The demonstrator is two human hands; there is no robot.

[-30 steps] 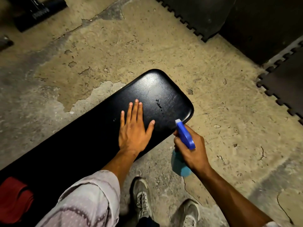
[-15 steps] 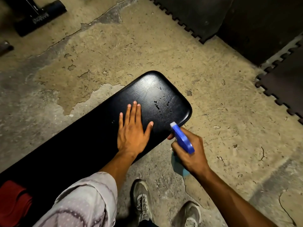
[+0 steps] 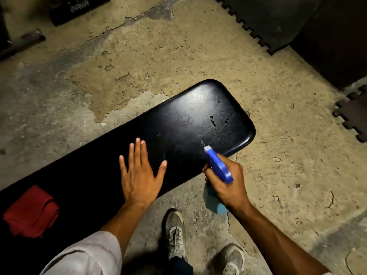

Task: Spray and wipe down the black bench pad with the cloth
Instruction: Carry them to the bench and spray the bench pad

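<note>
The black bench pad point(image 3: 178, 124) runs from lower left to its rounded end at centre right, with droplets near that end. My left hand point(image 3: 139, 175) lies flat on the pad with fingers spread and holds nothing. My right hand point(image 3: 228, 185) grips a spray bottle point(image 3: 217, 165) with a blue head at the pad's near edge. Its white nozzle points at the pad and a thin jet leaves it. The pale blue bottle body shows below the hand. A folded red cloth point(image 3: 31, 211) rests on the pad at far left.
Cracked concrete floor surrounds the bench. Black interlocking floor mats point(image 3: 268, 20) lie at top right and at the right edge. A dark weight point(image 3: 79, 8) and a metal bar point(image 3: 21, 43) sit at top left. My shoes point(image 3: 175, 233) stand below the pad's near edge.
My right hand with the spray bottle has moved in over the pad's near edge and more droplets show near the rounded end. My left hand has slid left along the pad.
</note>
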